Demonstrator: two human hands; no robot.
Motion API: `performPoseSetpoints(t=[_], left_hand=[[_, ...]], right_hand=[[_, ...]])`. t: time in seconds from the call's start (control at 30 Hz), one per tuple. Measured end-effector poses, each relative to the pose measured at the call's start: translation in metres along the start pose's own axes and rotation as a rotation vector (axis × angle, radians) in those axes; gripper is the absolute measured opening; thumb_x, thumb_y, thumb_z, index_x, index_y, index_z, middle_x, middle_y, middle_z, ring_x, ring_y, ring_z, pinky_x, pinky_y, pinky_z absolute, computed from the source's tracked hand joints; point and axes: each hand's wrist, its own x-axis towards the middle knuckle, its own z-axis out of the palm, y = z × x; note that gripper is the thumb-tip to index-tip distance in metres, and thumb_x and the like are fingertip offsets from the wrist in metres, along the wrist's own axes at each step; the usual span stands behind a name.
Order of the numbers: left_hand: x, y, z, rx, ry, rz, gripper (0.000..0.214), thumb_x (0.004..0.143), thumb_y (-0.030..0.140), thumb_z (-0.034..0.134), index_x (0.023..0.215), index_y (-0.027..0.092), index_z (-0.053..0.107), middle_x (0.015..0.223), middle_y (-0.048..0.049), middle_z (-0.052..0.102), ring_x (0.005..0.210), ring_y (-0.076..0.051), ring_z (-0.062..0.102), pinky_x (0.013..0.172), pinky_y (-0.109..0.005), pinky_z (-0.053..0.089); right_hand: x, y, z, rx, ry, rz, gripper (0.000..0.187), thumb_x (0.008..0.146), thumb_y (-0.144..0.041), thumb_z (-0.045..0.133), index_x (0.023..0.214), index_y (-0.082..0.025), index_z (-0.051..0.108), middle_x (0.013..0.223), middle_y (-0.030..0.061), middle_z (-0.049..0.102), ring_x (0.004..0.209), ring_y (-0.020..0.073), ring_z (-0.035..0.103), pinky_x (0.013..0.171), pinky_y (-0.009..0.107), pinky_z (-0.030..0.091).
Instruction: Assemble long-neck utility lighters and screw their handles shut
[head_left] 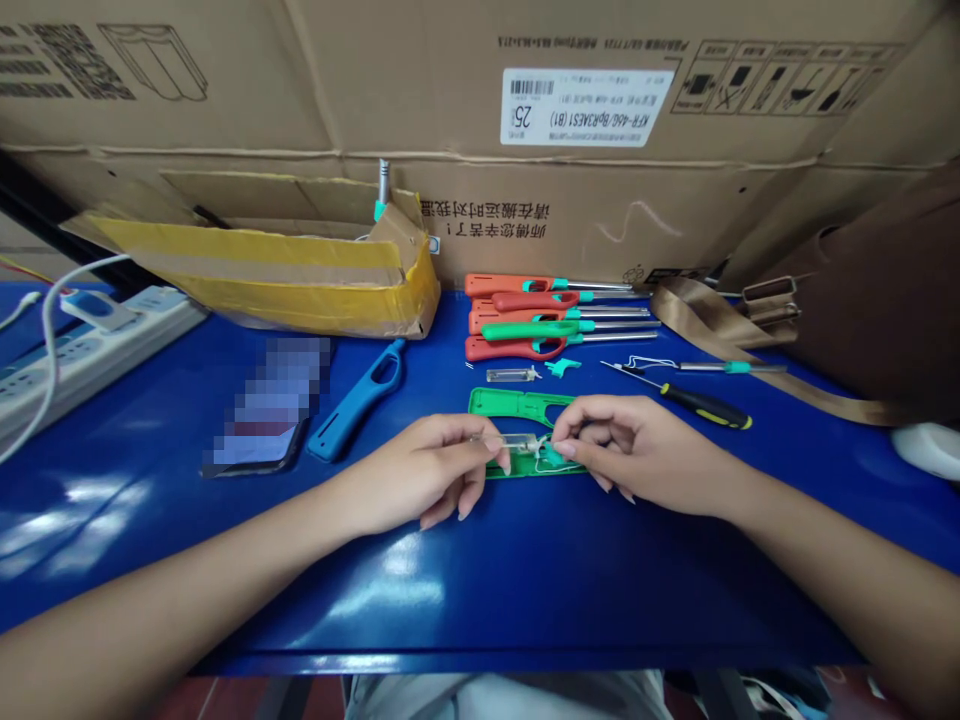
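Observation:
My left hand (442, 465) pinches the left end of a clear lighter fuel tank (514, 441) between thumb and fingers. At the tank's other end, my right hand (634, 445) has its fingertips closed on a small teal trigger (552, 456). A thin white wire runs by these parts. Beneath both hands lies an open green lighter shell half (525, 467), partly covered by the fingers. The other green shell half (506, 402) rests just behind it. Farther back are a second clear fuel tank (511, 376) and a loose teal trigger (562, 368).
Several assembled lighters (517, 317) lie stacked at the back. Rightward are a screwdriver (705, 405), a metal lighter tube (701, 367) and a brown strap (690, 310). On the left are a blue lighter handle (356, 405), a phone (270, 405), a cardboard box (300, 270) and a power strip (112, 340).

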Motion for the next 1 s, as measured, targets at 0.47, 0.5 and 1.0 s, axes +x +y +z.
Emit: performPoseSetpoints(t=[0.47, 0.5, 1.0], left_hand=[[0.0017, -0.0024, 0.0012, -0.065, -0.044, -0.019, 0.020, 0.097, 0.033, 0.048, 0.093, 0.016, 0.057, 0.052, 0.0046, 0.054, 0.030, -0.004, 0.035, 0.030, -0.011, 0.026], [0.0017, -0.0023, 0.0012, -0.064, -0.041, -0.022, 0.020, 0.097, 0.033, 0.048, 0.094, 0.016, 0.057, 0.052, 0.0048, 0.054, 0.030, -0.004, 0.035, 0.030, -0.011, 0.026], [0.0017, -0.0030, 0.0009, -0.071, -0.044, -0.020, 0.020, 0.099, 0.032, 0.046, 0.093, 0.016, 0.056, 0.051, 0.0051, 0.054, 0.029, -0.004, 0.034, 0.029, -0.010, 0.025]], right_hand=[[0.0016, -0.0010, 0.0002, -0.017, -0.015, 0.021, 0.017, 0.095, -0.039, 0.062, 0.095, -0.022, 0.063, 0.060, -0.0073, 0.050, 0.045, 0.0073, 0.046, 0.039, 0.017, 0.041], [0.0013, -0.0012, 0.0002, -0.014, -0.015, 0.025, 0.017, 0.095, -0.039, 0.062, 0.094, -0.022, 0.063, 0.060, -0.0071, 0.050, 0.046, 0.0075, 0.047, 0.039, 0.018, 0.041], [-0.0015, 0.0009, -0.0006, -0.004, -0.028, 0.018, 0.016, 0.096, -0.039, 0.062, 0.094, -0.022, 0.062, 0.061, -0.0068, 0.050, 0.047, 0.0078, 0.047, 0.039, 0.017, 0.042]])
